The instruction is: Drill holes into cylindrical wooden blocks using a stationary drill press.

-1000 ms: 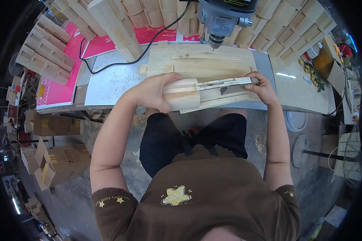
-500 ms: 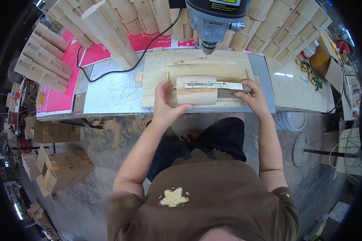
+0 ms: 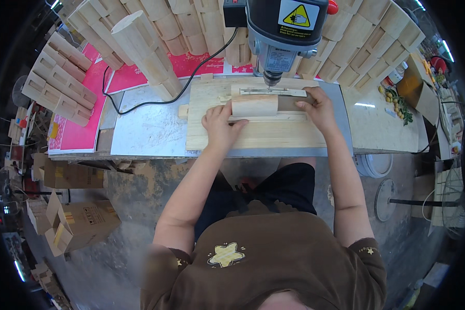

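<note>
A person in a brown shirt sits at a grey metal-topped table (image 3: 150,132) and works under a grey drill press (image 3: 281,36) that stands at the far edge. A flat pale wooden board (image 3: 253,137) lies on the table top, and on it rests a short rounded block of light wood (image 3: 254,105), lying on its side directly below the drill bit. Behind the block a thin pale wooden strip (image 3: 274,92) runs crosswise, just under the bit.

The left hand (image 3: 221,124) lies on the board at the block's left end, fingers spread and pressed against the block's lower left edge; it steadies the block rather than closing around it. The right hand (image 3: 318,106) sits at the block's right end, fingers curled over a darker piece beside the block; whether it grips or merely presses cannot be told.

A black power cable (image 3: 165,98) curves across the table from the left toward the drill press. Left of the board stands a tall tapered wooden piece (image 3: 144,49), and rows of similar wooden pieces (image 3: 57,82) line the far side over pink sheets (image 3: 82,134). A small wooden offcut (image 3: 183,110) lies just beside the board's left edge. Cardboard boxes (image 3: 72,222) stand on the floor to the left.
</note>
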`<state>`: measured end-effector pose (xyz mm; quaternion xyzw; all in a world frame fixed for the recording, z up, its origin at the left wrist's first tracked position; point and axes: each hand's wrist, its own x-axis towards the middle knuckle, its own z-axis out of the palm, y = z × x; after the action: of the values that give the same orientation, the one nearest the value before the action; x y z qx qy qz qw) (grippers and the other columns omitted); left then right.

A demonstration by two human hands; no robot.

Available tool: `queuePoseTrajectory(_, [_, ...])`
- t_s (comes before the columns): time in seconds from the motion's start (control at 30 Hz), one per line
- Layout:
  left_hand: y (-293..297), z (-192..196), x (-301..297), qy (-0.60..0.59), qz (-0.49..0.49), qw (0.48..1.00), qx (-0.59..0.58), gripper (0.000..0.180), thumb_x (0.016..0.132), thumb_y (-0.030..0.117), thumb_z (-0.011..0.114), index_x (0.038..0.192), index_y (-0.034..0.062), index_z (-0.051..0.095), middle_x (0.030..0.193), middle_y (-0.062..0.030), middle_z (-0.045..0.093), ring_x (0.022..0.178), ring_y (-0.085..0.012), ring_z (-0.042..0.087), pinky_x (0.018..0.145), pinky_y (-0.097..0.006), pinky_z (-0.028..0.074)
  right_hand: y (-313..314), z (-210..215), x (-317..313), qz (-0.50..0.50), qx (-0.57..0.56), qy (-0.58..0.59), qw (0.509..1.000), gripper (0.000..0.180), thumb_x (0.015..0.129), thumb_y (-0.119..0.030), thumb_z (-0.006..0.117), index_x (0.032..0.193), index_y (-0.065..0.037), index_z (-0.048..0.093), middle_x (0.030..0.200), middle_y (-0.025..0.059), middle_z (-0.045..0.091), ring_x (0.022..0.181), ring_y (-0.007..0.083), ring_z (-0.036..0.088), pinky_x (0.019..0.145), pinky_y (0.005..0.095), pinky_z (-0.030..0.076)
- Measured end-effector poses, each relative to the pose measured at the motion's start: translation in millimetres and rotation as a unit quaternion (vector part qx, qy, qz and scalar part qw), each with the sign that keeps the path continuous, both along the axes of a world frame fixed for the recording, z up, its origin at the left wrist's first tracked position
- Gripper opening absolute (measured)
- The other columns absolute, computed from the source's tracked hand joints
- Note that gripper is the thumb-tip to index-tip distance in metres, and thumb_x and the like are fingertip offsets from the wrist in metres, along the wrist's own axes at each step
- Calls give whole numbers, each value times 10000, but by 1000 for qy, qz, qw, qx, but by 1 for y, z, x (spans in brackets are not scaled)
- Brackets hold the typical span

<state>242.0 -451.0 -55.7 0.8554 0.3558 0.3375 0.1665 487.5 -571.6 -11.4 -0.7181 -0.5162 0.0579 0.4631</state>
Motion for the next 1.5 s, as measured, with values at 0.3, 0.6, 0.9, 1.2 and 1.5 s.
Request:
queuePoseTrajectory(0.3, [16,-11,-1,-36,-39,997,-51,577,602,275,779,1129,115,608,820,-24,546,867,-232,480,815,-377,326,-3,34,5,13,-14,72,997,352,704,-41,726,1042,-33,626,907,54,587,770,131,543,672,246,445])
queuePoseTrajectory(0.6, [11,-7,1,-31,-42,997,-49,576,602,256,779,1138,136,604,795,-21,543,818,-222,499,784,-371,330,71,198,21,-43,188,32,981,305,905,-292,508,1042,-50,634,882,103,635,812,207,583,682,304,443])
queuePoseTrajectory(0.9, [13,-4,-4,-25,-35,996,-78,571,600,222,779,1137,148,602,774,-16,538,802,-209,525,768,-371,331,26,188,-35,-137,142,-275,941,180,860,-202,548,789,-46,604,611,132,537,543,286,527,524,317,424])
queuePoseTrajectory(1.2, [14,-8,-3,-35,-33,997,-61,554,600,233,773,1120,131,611,759,-28,526,789,-220,526,763,-371,337,-15,102,-75,-99,211,-160,959,67,816,-79,569,769,-42,597,595,115,505,508,271,519,465,335,382])
queuePoseTrajectory(1.5, [10,-9,-1,-27,-30,998,-39,567,591,237,777,1120,116,612,768,-36,526,786,-224,525,751,-377,341,2,34,-59,-82,255,-170,948,170,810,-38,558,969,-14,616,792,119,601,668,271,555,617,351,417])
